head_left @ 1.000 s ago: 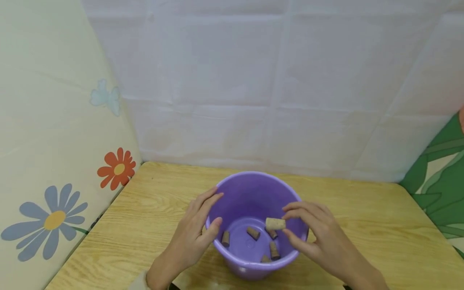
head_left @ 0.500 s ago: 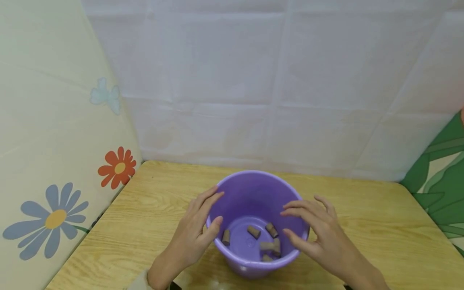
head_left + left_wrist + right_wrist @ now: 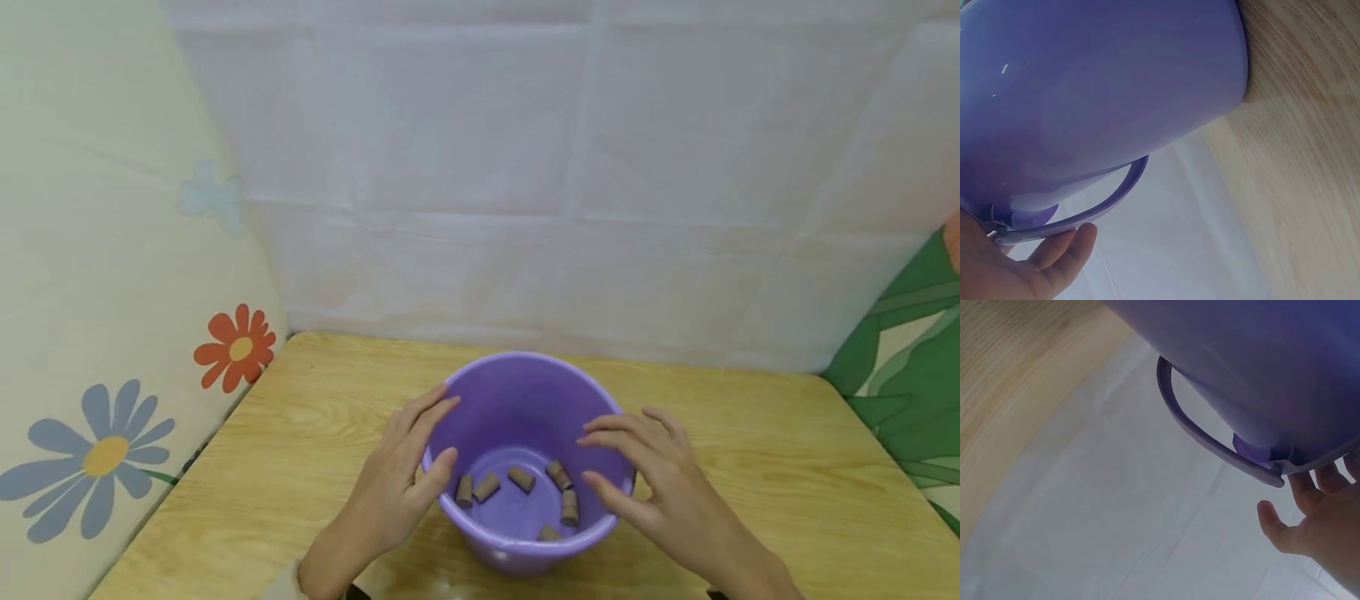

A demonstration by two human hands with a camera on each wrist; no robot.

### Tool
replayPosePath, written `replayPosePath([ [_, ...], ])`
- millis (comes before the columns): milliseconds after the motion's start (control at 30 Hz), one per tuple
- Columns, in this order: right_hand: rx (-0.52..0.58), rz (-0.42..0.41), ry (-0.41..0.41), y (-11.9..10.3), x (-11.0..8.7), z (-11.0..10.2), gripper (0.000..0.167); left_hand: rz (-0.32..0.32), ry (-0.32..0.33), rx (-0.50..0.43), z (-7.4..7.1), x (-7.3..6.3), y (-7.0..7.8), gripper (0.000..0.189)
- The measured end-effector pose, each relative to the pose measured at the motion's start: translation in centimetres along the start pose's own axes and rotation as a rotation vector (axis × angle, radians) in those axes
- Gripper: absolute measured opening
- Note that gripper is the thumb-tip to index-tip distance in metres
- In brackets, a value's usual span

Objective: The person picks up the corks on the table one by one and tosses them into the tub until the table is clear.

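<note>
A purple bucket (image 3: 517, 546) stands on the table, with several brown cork stoppers (image 3: 521, 478) lying apart or close together on its floor. Over its left rim lies my left hand (image 3: 390, 483); the thumb and foremost fingertips reach past the edge. In the left wrist view, two fingers touch the bucket's handle (image 3: 1104, 203) from outside. My right hand (image 3: 667, 492) is at the opposite rim, fingers spread, nothing held. The right wrist view shows one finger of the right hand (image 3: 1329, 525) sticking out away from the bucket wall, others at the rim.
The wood-grain table (image 3: 330, 417) carries the bucket near its front. Behind it hangs a creased white sheet (image 3: 465, 167). A cream cloth with printed flowers (image 3: 112, 250) closes the left side, and a green leaf-patterned cloth (image 3: 915, 358) the right.
One second ago my right hand pinched a cork above the bucket. It let go, the cork fell in, and it now lies towards the left of the floor. My left hand stayed in place.
</note>
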State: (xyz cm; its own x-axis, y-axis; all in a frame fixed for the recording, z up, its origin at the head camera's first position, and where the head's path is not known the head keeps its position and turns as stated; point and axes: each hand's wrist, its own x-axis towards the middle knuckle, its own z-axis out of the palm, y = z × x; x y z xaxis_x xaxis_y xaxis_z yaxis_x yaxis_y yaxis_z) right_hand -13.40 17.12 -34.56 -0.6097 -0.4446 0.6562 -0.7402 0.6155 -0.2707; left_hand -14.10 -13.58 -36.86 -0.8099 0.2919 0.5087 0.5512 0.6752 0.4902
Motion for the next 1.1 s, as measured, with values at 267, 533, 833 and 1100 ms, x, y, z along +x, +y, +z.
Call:
replayPosePath([
  [267,-0.023,0.013,-0.018,-0.2,-0.1,-0.2,0.032,0.022,0.001,0.001,-0.1,0.1,-0.1,0.052],
  [533,-0.022,0.030,-0.003,-0.2,-0.2,-0.1,0.030,0.021,-0.007,0.008,-0.1,0.2,-0.4,0.053],
  [833,0.012,0.091,0.079,0.9,0.0,-0.6,0.051,-0.039,-0.049,-0.011,-1.4,0.4,-0.6,0.059],
  [1100,-0.050,0.151,0.143,3.2,-0.2,-1.1,0.057,-0.053,-0.010,0.004,-2.2,1.2,-2.1,0.059],
])
